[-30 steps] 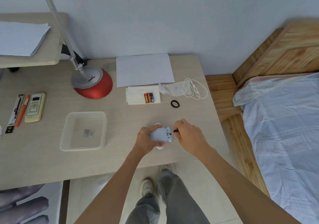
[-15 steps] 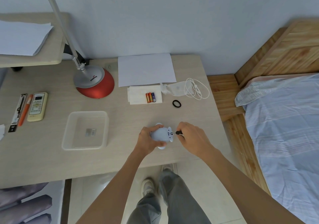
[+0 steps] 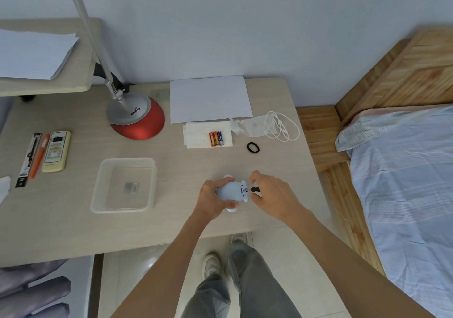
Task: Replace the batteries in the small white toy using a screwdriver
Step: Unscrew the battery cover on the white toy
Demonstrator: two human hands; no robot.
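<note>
Two bare hands meet low in the centre of the frame, over a pale wooden bench. The left hand wraps around a small white toy, holding it just above the bench. The right hand pinches a small black screwdriver, its tip pressed into the toy's right side. Three batteries, two orange and one blue, lie side by side on a white tissue above the hands, near the frame's centre. A black hair tie sits just right of the tissue. A clear plastic tray rests left of the hands. A red lamp base stands at upper left.
</note>
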